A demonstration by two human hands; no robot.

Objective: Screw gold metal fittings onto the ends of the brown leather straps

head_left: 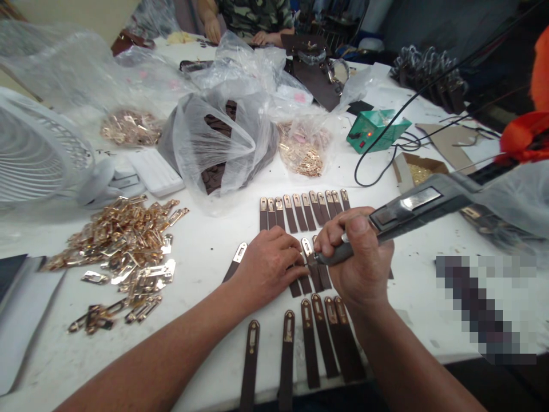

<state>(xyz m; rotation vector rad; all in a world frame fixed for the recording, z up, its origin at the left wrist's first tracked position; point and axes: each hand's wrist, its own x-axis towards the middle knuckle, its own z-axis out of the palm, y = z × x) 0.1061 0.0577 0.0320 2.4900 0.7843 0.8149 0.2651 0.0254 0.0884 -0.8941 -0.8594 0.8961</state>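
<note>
Brown straps with gold metal plates lie in rows on the white table. My right hand (362, 257) is wrapped round a dark power screwdriver (407, 209), its tip pointing left at a strap's plate (307, 247) in the middle row. My left hand (272, 266) rests palm down over straps in that row, fingers close together near the tool tip; what lies under them is hidden. Nearer me is a front row of straps (289, 343). Behind my hands stands a back row (295, 212), plates toward the far side.
A heap of gold plates (124, 240) lies left, beside a white fan (38, 149). Plastic bags (223, 137) sit behind the straps. A green power box (377, 131) with a black cable and a small carton (418, 169) are at right. Another person's hands (212, 28) show across the table.
</note>
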